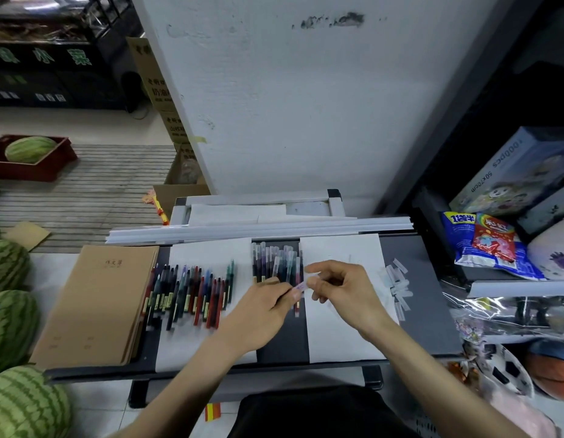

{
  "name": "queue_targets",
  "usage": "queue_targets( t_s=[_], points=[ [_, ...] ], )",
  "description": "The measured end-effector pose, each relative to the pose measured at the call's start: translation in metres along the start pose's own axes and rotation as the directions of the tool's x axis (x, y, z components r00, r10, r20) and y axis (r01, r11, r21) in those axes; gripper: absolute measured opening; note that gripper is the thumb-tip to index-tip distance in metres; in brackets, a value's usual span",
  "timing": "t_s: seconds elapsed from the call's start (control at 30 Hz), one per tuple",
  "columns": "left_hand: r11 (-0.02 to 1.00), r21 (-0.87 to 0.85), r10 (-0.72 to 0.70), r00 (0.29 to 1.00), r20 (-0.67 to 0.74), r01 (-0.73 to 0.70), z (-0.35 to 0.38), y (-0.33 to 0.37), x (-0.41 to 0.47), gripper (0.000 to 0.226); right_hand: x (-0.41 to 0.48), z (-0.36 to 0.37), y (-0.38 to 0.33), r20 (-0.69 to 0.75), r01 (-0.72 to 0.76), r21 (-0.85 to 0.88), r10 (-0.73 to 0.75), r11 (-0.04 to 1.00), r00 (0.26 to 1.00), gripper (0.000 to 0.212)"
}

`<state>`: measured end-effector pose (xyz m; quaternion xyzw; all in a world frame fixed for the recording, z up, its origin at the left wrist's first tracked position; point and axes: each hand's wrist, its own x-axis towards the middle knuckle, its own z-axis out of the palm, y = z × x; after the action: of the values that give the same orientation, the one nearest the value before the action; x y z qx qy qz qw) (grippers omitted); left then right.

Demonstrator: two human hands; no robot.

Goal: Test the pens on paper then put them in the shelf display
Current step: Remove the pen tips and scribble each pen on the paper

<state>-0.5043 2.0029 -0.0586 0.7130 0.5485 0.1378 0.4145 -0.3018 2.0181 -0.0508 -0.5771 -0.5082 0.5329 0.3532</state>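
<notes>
1. Tabletop (416, 311) of dark grey stands against a scuffed white wall (306, 105). Pale floor tiles show below it, and a slatted wooden platform (94, 178) lies beyond on the left.
2. Two white sheets lie on the table, the left sheet (205, 349) and the right sheet (340, 339), with a bare strip of table between them.
3. Both hands meet over that strip and hold one pale pen (300, 287) between them. The left hand (261, 311) curls its fingers round the barrel. The right hand (344, 286) pinches the other end between thumb and forefinger, with its other fingers loosely spread.
4. A row of dark and red pens (189, 295) lies on the left sheet. A cluster of translucent pens (274, 263) lies on the strip, partly hidden by the hands. Both groups are too blurred to count.
5. A small heap of clear caps (399, 284) lies at the right sheet's right edge.
6. A stack of brown notebooks (94, 305) lies at the table's left end.
7. The shelving on the right holds one puzzle box (521, 172) and two snack bags, one blue (464, 248) and one red (492, 238). Lower down sit one basketball (552, 371) and one football (505, 371).
8. One watermelon (29, 149) sits in a red crate (34, 172), and at least four more watermelons (12, 324) line the left edge.
</notes>
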Motion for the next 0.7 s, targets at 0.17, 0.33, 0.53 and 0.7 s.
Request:
queue_targets(
  t_s=[0.17,0.33,0.53,0.7],
  points=[
    [0.97,-0.087,-0.237,0.967,-0.097,0.229,0.014,-0.035,0.035,0.043,0.007,-0.009,0.058,-0.119,-0.145,-0.262,0.117,0.954,0.986,0.012],
    [0.939,-0.006,-0.333,0.902,-0.275,0.345,0.006,-0.059,0.073,0.047,0.006,-0.048,0.097,-0.238,-0.25,-0.705,0.112,0.663,0.965,0.028],
    [0.915,0.044,-0.364,0.868,-0.338,0.401,0.008,-0.077,0.093,0.016,0.012,-0.066,0.113,-0.292,-0.33,-0.726,0.165,0.604,0.942,0.027],
    [0.904,0.006,-0.399,0.85,-0.343,0.426,0.017,-0.084,0.095,0.031,0.029,-0.054,0.106,-0.24,-0.278,-0.775,0.143,0.567,0.96,0.032]
  ],
)
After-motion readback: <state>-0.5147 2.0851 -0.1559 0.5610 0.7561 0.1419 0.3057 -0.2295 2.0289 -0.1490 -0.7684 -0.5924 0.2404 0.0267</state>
